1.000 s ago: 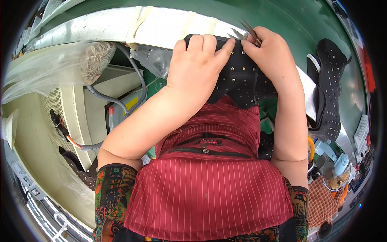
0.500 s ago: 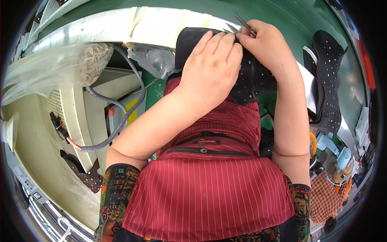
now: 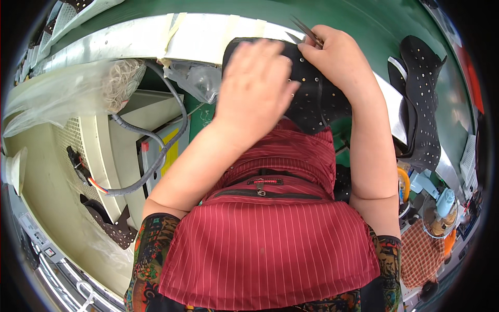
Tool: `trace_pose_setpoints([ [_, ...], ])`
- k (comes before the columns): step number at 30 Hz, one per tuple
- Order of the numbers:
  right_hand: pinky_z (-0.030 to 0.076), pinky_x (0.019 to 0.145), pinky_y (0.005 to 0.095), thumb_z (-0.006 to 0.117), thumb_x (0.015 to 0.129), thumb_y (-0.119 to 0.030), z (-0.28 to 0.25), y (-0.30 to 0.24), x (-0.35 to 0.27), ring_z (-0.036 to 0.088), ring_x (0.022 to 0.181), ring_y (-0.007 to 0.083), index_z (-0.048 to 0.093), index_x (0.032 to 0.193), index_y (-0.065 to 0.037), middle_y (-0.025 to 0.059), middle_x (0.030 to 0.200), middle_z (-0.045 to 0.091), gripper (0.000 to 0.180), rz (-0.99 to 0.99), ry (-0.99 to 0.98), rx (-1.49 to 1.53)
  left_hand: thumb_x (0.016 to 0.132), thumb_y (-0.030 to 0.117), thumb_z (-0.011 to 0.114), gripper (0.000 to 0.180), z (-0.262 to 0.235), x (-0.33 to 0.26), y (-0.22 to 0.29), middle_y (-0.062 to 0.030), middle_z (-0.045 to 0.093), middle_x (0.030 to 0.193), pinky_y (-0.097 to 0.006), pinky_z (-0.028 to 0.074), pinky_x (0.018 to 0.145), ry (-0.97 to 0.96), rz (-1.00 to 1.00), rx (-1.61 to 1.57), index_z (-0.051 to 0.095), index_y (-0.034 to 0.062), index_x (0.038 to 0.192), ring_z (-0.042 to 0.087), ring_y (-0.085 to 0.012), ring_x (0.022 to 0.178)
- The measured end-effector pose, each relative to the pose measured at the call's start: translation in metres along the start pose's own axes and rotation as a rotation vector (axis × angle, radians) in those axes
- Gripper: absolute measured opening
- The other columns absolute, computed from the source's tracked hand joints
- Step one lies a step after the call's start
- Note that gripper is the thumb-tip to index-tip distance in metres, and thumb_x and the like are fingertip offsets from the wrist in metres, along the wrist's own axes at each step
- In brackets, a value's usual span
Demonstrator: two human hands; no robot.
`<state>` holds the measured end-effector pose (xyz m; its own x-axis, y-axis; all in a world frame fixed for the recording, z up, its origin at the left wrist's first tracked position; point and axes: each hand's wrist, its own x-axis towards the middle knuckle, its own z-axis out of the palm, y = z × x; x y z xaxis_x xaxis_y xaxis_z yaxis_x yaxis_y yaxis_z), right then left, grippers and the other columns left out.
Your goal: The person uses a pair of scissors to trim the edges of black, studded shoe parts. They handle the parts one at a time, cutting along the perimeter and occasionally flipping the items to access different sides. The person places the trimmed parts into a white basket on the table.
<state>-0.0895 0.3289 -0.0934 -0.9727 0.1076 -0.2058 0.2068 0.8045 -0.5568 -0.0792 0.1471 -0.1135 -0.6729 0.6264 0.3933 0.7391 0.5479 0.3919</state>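
Black material dotted with shiny metal studs or eyelets forms the studded panel (image 3: 307, 106), which is laid across the near edge of the silver metal strip (image 3: 130, 40) along the worktop (image 3: 358, 18), its lower part hanging in front of the maroon pinstriped apron (image 3: 265, 249). The two hands are held apart from each other. The left hand (image 3: 254, 83) is spread above the left part of the panel, fingers extended and thumb set away from them; it is blurred, and whether the material is being touched cannot be told. By the right hand (image 3: 332, 54), a pair of pointed metal snips (image 3: 310, 36) is gripped near the panel's upper edge, with the blades parted and aimed to the upper left. To the right, a second black studded panel (image 3: 425, 104) is draped over the strip and worktop. On the left, cream-coloured loops (image 3: 122, 86) are gathered in a clear plastic bag (image 3: 57, 101), below which a grey ribbed cable (image 3: 161, 151) is curved. A dark brown studded piece (image 3: 112, 223) is seen lower down.
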Motion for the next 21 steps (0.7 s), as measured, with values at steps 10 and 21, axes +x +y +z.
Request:
trace_pose_setpoints([
  [10,0.047,0.063,0.0391,0.058,0.079,-0.020,0.006,0.003,-0.009,0.060,0.066,0.0348,0.060,0.087,0.004,0.0192,0.069,0.061,0.025,-0.008,0.052,0.101,0.069,0.022,0.072,0.046,0.011,0.009,0.008,-0.0191,0.051,0.121,-0.040,0.043,0.095,-0.154,0.074,0.015,0.049,0.0011,0.102,0.051,-0.0323,0.112],
  [21,0.043,0.057,0.0282,0.065,0.079,-0.014,-0.031,-0.001,-0.075,0.055,0.060,0.0142,0.060,0.091,0.005,0.0091,0.066,0.060,0.022,0.198,0.038,0.279,0.069,0.025,0.073,0.047,0.016,0.005,0.012,-0.0197,0.051,0.123,-0.041,0.042,0.096,-0.132,0.071,0.029,0.049,0.0017,0.102,0.050,-0.0307,0.114],
])
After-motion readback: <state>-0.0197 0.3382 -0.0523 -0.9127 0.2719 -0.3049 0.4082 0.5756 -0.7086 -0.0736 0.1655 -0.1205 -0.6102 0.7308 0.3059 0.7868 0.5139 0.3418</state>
